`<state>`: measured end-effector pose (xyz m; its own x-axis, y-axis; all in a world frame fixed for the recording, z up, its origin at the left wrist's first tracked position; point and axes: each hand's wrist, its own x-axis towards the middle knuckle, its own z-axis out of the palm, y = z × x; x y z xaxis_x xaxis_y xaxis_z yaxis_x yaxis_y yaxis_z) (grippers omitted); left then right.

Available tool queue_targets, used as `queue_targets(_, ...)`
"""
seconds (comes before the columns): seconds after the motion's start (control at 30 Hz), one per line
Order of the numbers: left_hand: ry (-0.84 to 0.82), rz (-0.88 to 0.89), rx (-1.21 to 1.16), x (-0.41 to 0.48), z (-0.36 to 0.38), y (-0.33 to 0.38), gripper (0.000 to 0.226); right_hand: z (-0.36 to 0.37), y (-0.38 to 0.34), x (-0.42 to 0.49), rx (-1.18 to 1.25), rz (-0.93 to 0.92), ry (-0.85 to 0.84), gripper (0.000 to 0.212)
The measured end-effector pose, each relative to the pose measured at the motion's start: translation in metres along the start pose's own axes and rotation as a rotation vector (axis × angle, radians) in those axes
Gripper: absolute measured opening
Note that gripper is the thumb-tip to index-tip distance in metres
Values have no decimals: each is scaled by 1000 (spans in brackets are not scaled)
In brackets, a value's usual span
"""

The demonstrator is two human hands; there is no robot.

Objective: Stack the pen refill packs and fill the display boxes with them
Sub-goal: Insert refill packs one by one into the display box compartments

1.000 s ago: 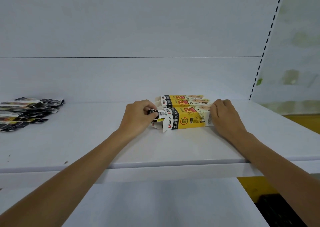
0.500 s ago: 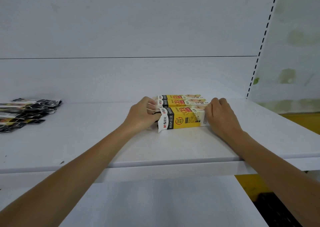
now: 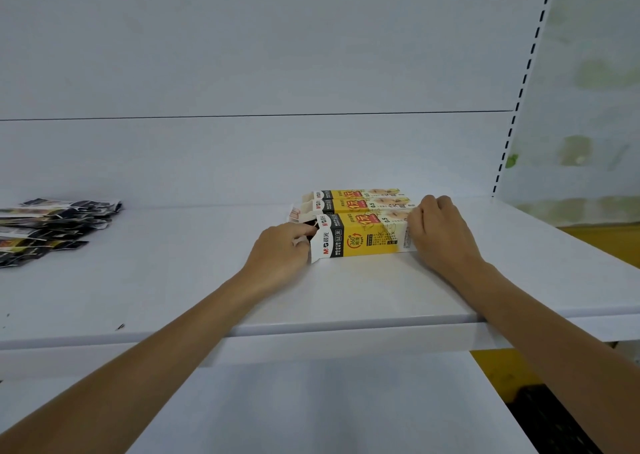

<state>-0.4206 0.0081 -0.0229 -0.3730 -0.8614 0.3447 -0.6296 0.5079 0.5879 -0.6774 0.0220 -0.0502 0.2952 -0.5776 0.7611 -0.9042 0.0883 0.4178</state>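
The display boxes (image 3: 367, 242) at centre look like thin printed cardboard with a faint sheen. At 9 o'clock the refill packs (image 3: 52, 227) are crinkled, glossy plastic film. The shelf (image 3: 166, 280) and back panel (image 3: 242, 55) appear smooth, painted white metal, matt in finish.

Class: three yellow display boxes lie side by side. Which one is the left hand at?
The front display box, nearest the camera: the left hand is at its open end, the right hand holds its other end.

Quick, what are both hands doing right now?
Left hand: fingers in the open end of the nearest display box; grip cannot be told.
Right hand: grips that box's right end.
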Motion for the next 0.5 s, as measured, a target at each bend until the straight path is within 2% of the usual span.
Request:
queue_targets(0.1, -140, 63, -70, 0, -1, -2, 49, -5, -1, 2, -1, 8, -14, 33)
queue_targets(0.2, -278, 36, 90, 7, 0, 0, 59, -9, -1, 3, 12, 16, -70, 31)
queue_targets(0.33, -404, 35, 215, 15, -7, 2, 42, -10, -3, 3, -4, 33, -115, 31)
queue_targets(0.4, -367, 101, 100, 16, -7, -2, 40, -10, -1, 2, 15, 68, -123, 32)
queue_targets(0.5, -114, 84, -131, 8, -7, -12, 21, -11, 1, 0, 27, 94, -154, 30)
